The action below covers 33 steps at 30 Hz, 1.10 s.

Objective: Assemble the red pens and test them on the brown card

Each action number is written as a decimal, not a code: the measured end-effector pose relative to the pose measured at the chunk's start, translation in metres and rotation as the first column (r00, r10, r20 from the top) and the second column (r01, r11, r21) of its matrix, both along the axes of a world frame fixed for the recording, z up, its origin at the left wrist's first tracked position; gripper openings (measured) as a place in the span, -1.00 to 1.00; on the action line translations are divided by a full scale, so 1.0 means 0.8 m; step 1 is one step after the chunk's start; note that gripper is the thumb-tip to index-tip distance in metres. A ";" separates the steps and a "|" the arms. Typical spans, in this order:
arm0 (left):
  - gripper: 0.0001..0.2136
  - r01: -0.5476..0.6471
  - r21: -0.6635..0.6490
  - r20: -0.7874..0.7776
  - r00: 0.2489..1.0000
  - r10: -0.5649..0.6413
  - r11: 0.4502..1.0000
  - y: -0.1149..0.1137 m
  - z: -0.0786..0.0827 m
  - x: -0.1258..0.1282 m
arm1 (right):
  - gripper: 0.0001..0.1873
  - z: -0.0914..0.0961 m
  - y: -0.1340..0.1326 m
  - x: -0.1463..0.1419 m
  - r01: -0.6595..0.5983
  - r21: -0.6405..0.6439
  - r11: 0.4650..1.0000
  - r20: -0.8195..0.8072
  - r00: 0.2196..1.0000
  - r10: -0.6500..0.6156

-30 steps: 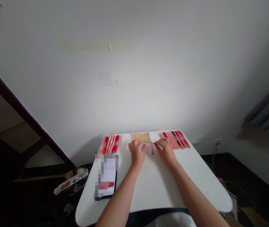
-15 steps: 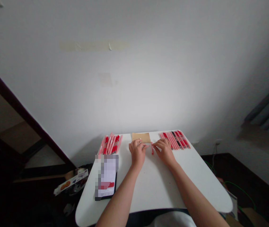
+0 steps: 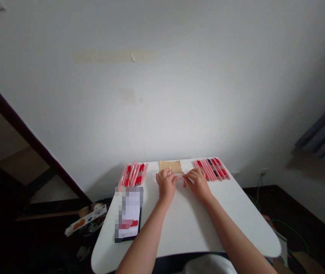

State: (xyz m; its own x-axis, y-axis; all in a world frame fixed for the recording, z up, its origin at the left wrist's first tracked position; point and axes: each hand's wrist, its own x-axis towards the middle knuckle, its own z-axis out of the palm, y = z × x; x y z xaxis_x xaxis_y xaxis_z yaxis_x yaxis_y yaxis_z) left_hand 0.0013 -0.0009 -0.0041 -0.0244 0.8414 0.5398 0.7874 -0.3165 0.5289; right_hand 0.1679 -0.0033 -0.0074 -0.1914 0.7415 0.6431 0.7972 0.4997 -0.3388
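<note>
left hand; right hand; both pinching slim piece, seemingly pink

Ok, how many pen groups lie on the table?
2. One pen group at the far left of the table, beyond the phone; another group at the far right, beside the right hand, which may hide part of it.

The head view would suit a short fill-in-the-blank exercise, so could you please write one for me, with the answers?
1. The table has a top that is ____ in colour.
2. The phone lies nearer to the ____ hand than to the other.
3. The small pink-red piece lies between the left hand and the ____ hand.
4. One dark pen in the right pen group has parts coloured ____.

Missing words: white; left; right; black.
</note>
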 end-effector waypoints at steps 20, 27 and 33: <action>-0.98 0.064 -0.020 0.002 0.998 -0.064 0.998 0.006 -0.009 0.001 | -0.85 -0.010 0.005 -0.004 -0.134 -0.078 0.988 -0.165 0.979 0.120; -0.95 0.096 0.025 0.030 0.995 -0.097 0.995 0.007 -0.009 0.002 | -0.84 -0.020 0.012 -0.001 -0.127 -0.087 0.988 -0.193 0.975 0.109; -0.94 0.117 0.024 0.048 0.992 -0.118 0.993 0.008 -0.010 0.003 | -0.82 -0.018 0.010 -0.002 -0.131 -0.088 0.987 -0.263 0.959 0.104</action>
